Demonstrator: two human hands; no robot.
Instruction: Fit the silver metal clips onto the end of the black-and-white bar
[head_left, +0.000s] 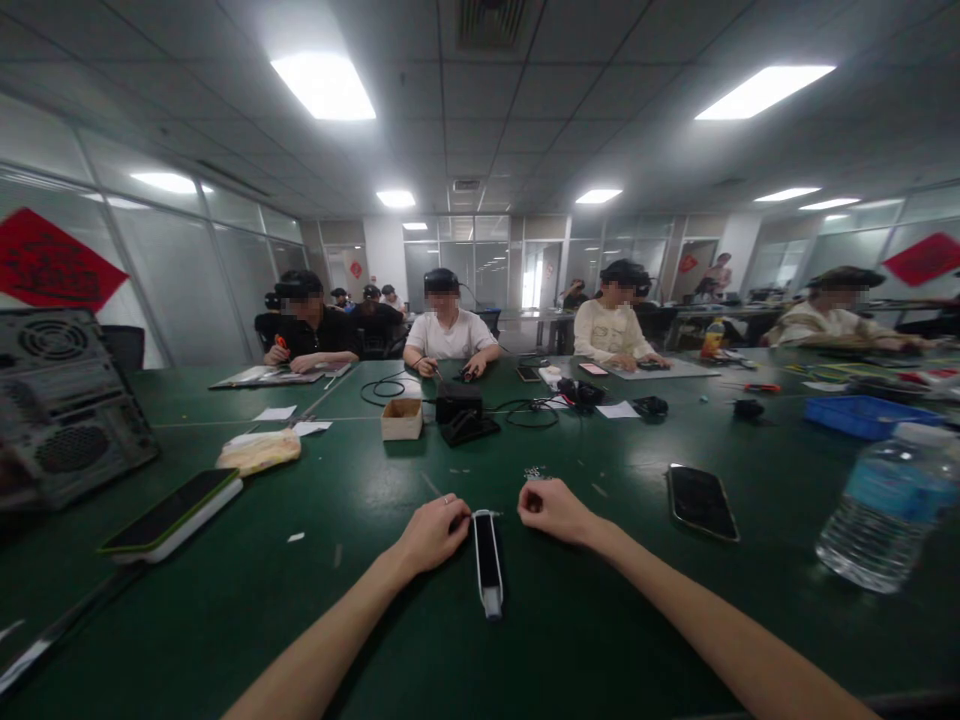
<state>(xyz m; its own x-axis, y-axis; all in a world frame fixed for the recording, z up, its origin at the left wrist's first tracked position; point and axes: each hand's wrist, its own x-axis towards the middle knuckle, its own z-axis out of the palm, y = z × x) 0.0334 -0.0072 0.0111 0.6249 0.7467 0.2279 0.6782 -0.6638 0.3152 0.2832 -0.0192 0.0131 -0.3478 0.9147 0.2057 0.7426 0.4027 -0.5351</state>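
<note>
A slim device with a white frame and a dark face [487, 552] lies lengthwise on the green table in front of me. My left hand [433, 532], with a ring on one finger, is closed beside its far left corner; whatever its fingertips pinch is too small to make out. To the right of the device, my right hand [556, 510] is curled with thumb and fingers together, and its contents are hidden. Just beyond the right hand's knuckles lies a small cluster of tiny metal pieces [534, 472], possibly screws.
On the right are a phone [703, 502], a water bottle [885, 510] and a blue tray [870, 416]. Leftward lie a green-edged device [176, 512], a yellowish bag [259, 450] and a computer case [75, 410]. Ahead sits a small box [402, 420]. Several people work across the table.
</note>
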